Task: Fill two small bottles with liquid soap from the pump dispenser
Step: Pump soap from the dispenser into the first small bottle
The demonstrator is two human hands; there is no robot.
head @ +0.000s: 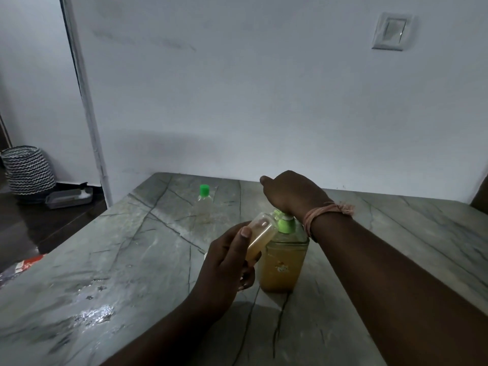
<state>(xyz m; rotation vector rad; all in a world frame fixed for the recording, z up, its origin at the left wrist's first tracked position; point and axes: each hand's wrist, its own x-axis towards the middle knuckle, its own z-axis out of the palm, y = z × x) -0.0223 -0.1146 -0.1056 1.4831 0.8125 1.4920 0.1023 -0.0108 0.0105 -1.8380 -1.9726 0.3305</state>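
Your right hand (287,196) presses flat on the pump dispenser (284,256) while your left hand (227,270) grips a small bottle (260,237) tilted against its spout to catch soap; the capped bottle (204,200) waits beyond it.

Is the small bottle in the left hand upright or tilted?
Tilted: the small bottle leans mouth-first toward the green pump, amber soap inside.

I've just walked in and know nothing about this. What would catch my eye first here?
Near the middle of the grey stone table, the right hand presses down on the green-topped pump dispenser of amber soap. The left hand tilts a small bottle, partly filled, up to its spout. Farther back stands a second bottle with a bright green cap.
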